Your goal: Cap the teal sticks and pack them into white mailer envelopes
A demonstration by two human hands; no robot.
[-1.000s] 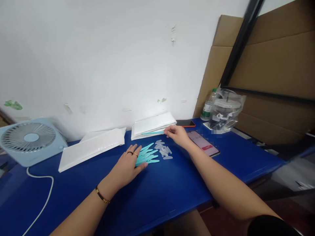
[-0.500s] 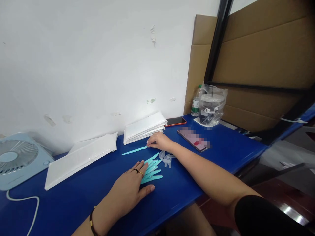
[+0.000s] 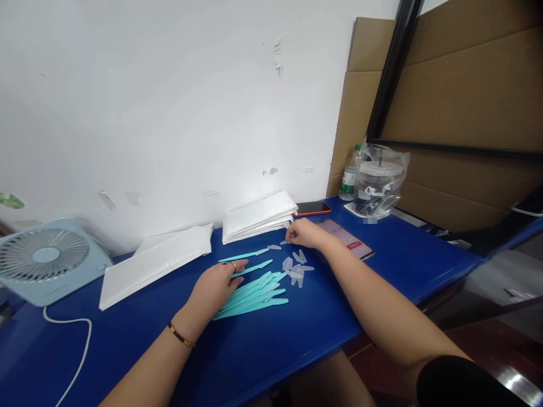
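Note:
Between the thumb and fingers of my left hand (image 3: 223, 277) is a slim turquoise eyebrow razor (image 3: 259, 266); the hand covers its handle end. Another eyebrow razor (image 3: 248, 255) lies just beyond it, with a clear blade cap (image 3: 274, 247) beside its right tip. My right hand (image 3: 300, 233) is closed in a pinch on a small clear cap (image 3: 284, 242), close to the white stack. Nearer the front, a fanned pile of eyebrow razors (image 3: 254, 297) lies partly under my left hand. Loose clear caps (image 3: 296, 272) are scattered to the right of the pile.
Folded white packets (image 3: 258, 216) are stacked by the wall, another white packet (image 3: 156, 263) left of them. A blue fan (image 3: 51, 260) stands far left. Two phones (image 3: 313, 208) (image 3: 350, 240), a bottle (image 3: 348, 181) and a bagged cup (image 3: 379, 186) are at right on the blue table (image 3: 403, 249).
My right hand has let go of the razor at the back and pinches a cap. My left hand has shifted from the pile to a separate razor. The caps are more spread out; the view has shifted.

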